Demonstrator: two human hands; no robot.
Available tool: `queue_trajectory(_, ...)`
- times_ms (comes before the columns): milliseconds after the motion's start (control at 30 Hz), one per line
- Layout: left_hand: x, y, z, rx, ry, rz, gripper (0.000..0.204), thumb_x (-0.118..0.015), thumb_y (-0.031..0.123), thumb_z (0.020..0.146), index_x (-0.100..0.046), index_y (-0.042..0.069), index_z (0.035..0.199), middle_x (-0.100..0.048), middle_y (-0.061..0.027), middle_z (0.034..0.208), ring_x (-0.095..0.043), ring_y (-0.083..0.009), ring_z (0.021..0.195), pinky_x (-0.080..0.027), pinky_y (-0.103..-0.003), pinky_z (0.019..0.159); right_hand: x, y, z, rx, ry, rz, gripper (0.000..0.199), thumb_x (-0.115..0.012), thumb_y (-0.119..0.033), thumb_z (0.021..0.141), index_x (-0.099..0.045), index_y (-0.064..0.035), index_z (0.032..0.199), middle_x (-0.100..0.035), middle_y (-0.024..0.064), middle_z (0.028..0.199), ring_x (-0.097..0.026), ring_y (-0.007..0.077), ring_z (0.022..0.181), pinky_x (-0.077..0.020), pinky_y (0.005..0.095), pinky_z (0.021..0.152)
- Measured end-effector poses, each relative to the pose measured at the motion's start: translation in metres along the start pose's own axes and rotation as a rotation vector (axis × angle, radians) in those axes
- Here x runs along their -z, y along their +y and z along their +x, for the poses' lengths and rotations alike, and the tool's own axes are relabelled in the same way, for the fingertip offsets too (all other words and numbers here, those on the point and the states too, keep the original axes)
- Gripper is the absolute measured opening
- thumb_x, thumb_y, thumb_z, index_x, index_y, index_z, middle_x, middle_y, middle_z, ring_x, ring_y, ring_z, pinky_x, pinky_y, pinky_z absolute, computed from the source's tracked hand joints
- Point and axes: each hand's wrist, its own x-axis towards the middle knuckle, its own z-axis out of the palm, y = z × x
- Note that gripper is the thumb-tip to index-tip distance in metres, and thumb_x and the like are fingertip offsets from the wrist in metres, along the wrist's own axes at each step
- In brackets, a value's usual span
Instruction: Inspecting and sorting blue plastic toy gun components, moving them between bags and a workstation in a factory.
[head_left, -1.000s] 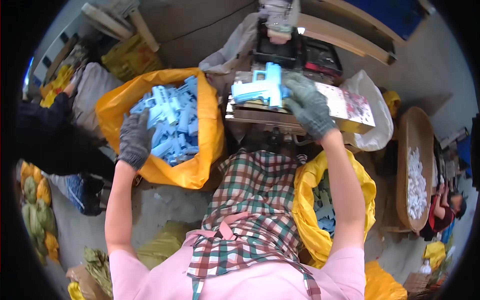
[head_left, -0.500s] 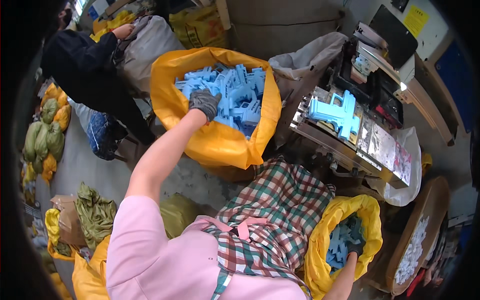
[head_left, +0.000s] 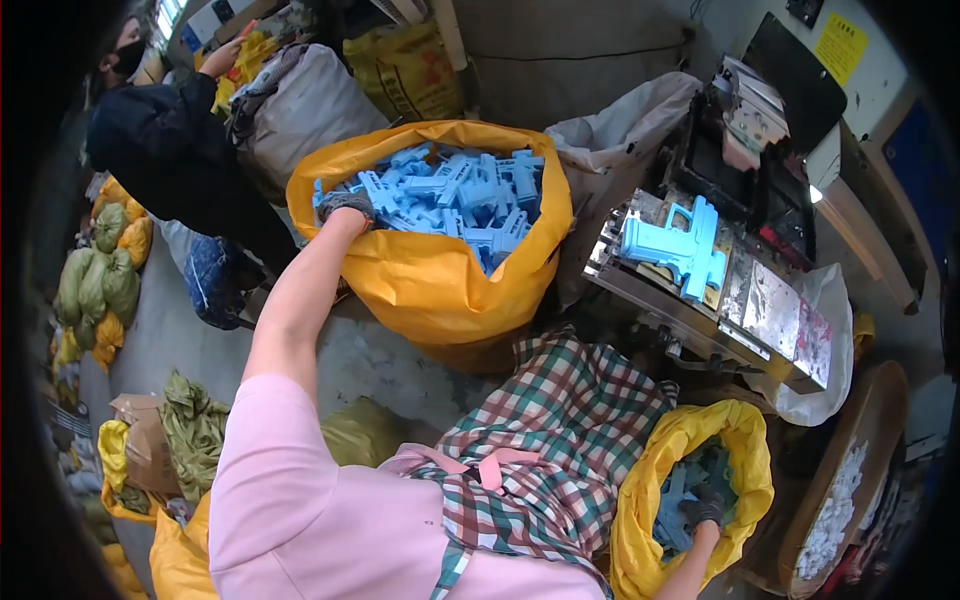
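Observation:
My left hand (head_left: pixel 345 206), in a dark grey glove, reaches over the near left rim of a large orange sack (head_left: pixel 420 290). The sack is full of light blue plastic toy gun parts (head_left: pixel 440 190), and the hand is beside those at the left side. Its fingers are mostly hidden. My right hand (head_left: pixel 704 508), gloved too, is down inside a smaller yellow sack (head_left: pixel 632 530), over blue plastic pieces (head_left: pixel 675 505). Shadow hides what its fingers do. A blue toy gun piece (head_left: pixel 680 245) lies on the metal fixture of a machine at the right.
The machine's metal bed (head_left: pixel 765 310) juts out between the two sacks. At the far left stands a co-worker (head_left: pixel 170 150) in dark clothes beside a pale sack (head_left: pixel 305 110). A brown tub (head_left: pixel 880 420) with white pieces sits at the right. Several bags lie along the left.
My left hand has moved left across the large sack, from the middle of the blue pieces to its left rim. My right hand has shifted slightly within the yellow sack. The view has tilted a little.

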Motion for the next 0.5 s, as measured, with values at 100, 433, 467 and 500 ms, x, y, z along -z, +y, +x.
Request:
queue_trajectory(100, 0.112, 0.032, -0.089, -0.184, -0.126, 0.049, 0.056, -0.056, 0.030, 0.083, -0.044, 0.007, 0.133, -0.045, -0.0170, 0.137, -0.048, -0.0265, 0.124, -0.031, -0.048, 0.104, 0.015, 0.026, -0.003, 0.229, 0.302, 0.158, 0.036, -0.075, -0.018, 0.056, -0.067, -0.0054, 0.089, -0.065, 0.0171, 0.090, -0.061, 0.0361, 0.089, -0.0482, 0.0422, 0.080)
queue_trajectory(433, 0.150, 0.172, -0.364, -1.790, 0.195, -1.055, 0.065, -0.071, 0.026, 0.074, -0.046, 0.000, 0.128, -0.055, -0.0204, 0.119, -0.055, -0.0338, 0.108, -0.044, -0.039, 0.093, 0.133, -0.189, -0.167, 1.087, 0.470, 0.036, 0.030, -0.073, -0.006, 0.063, -0.064, -0.0087, 0.092, -0.058, 0.0116, 0.083, -0.060, 0.0316, 0.075, -0.0482, 0.0398, 0.064)
queue_trajectory(467, 0.143, 0.181, -0.374, -1.813, -0.016, -1.038, 0.059, -0.070, 0.027, 0.075, -0.050, 0.002, 0.124, -0.057, -0.0184, 0.116, -0.056, -0.0316, 0.106, -0.045, -0.038, 0.091, 0.133, -0.206, -0.172, 1.127, 0.462, -0.078, 0.031, -0.072, -0.004, 0.066, -0.066, -0.0095, 0.096, -0.061, 0.0109, 0.090, -0.062, 0.0296, 0.082, -0.0502, 0.0379, 0.069)
queue_trajectory(500, 0.135, 0.197, -0.380, -1.859, -0.234, -1.008, 0.053, -0.069, 0.027, 0.075, -0.053, 0.005, 0.120, -0.059, -0.0163, 0.113, -0.058, -0.0293, 0.105, -0.046, -0.036, 0.089, 0.141, -0.229, -0.187, 1.289, 0.682, -0.019, 0.033, -0.072, -0.004, 0.069, -0.066, -0.0086, 0.101, -0.063, 0.0115, 0.099, -0.062, 0.0290, 0.093, -0.0505, 0.0368, 0.080)
